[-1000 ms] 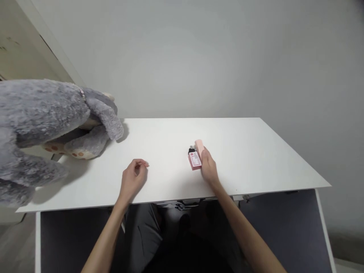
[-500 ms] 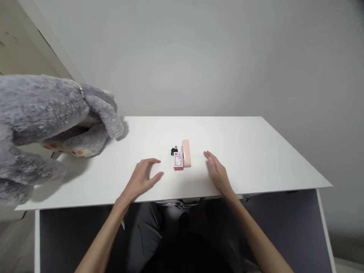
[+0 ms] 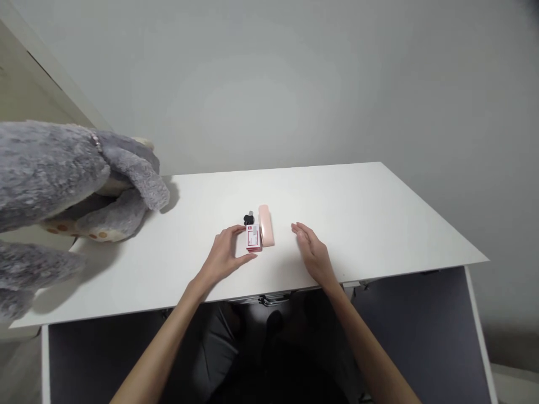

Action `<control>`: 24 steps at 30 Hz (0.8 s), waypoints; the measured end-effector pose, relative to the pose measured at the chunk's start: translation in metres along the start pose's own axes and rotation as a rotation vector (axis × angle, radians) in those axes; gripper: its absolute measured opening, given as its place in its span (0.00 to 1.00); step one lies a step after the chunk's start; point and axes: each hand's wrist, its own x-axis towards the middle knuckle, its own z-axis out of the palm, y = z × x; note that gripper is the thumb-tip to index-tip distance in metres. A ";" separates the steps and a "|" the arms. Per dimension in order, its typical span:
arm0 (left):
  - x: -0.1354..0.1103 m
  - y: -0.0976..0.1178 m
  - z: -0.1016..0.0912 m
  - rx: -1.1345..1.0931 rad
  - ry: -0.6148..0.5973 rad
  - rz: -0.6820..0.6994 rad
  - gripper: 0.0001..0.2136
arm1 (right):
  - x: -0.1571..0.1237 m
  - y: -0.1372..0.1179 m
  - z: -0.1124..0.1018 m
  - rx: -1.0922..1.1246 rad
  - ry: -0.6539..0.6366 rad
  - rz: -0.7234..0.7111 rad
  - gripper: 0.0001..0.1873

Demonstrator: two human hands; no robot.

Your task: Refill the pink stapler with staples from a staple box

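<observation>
A pale pink stapler (image 3: 266,224) lies on the white table (image 3: 379,224) near the middle. Against its left side sits a small pink box (image 3: 253,238) with a red and white label, and a small black object (image 3: 248,218) lies just behind the box. My left hand (image 3: 225,255) reaches the box, thumb and fingers spread around its left side and touching it. My right hand (image 3: 311,252) rests open on the table a little right of the stapler, fingers stretched, holding nothing.
A large grey plush toy (image 3: 63,179) lies over the table's left end, its paws on the surface. A plain grey wall stands behind the table. Dark panels and a metal bracket show below the front edge.
My right hand let go of the stapler and drew back to the right. My left hand opened and moved right up to the pink box. The view shifted slightly.
</observation>
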 end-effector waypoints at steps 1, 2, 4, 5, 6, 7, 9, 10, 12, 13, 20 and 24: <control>0.001 0.001 0.001 -0.006 0.003 -0.007 0.35 | 0.000 0.001 0.000 0.005 0.001 -0.002 0.32; 0.002 0.003 0.001 -0.011 0.007 -0.017 0.35 | 0.000 0.001 0.000 0.011 -0.001 -0.004 0.32; 0.003 0.007 0.001 -0.034 0.019 -0.039 0.34 | 0.000 0.002 0.000 0.020 0.002 -0.009 0.31; 0.002 0.009 0.000 -0.055 0.025 -0.053 0.34 | 0.001 0.003 0.000 0.022 0.005 -0.011 0.30; 0.000 0.011 -0.001 -0.081 0.030 -0.067 0.34 | 0.001 0.003 0.000 0.022 0.008 -0.013 0.30; -0.002 0.012 -0.004 -0.108 0.037 -0.084 0.34 | 0.000 0.003 0.000 0.023 0.009 -0.013 0.30; -0.009 0.013 -0.012 -0.143 0.067 -0.125 0.34 | 0.000 0.003 -0.001 0.028 0.008 -0.013 0.29; -0.013 0.012 -0.018 -0.145 0.089 -0.152 0.34 | 0.000 0.003 -0.001 0.033 0.007 -0.012 0.29; -0.023 0.008 -0.031 -0.120 0.155 -0.219 0.34 | -0.001 0.004 -0.001 0.043 0.010 -0.013 0.29; -0.029 0.004 -0.039 -0.100 0.196 -0.257 0.34 | -0.001 0.005 -0.001 0.047 0.013 -0.013 0.29; -0.060 -0.028 -0.094 0.099 0.405 -0.470 0.41 | -0.003 0.012 -0.002 0.059 0.017 -0.017 0.27; -0.068 -0.039 -0.113 0.245 0.435 -0.469 0.43 | -0.003 0.017 -0.002 0.060 0.016 -0.031 0.26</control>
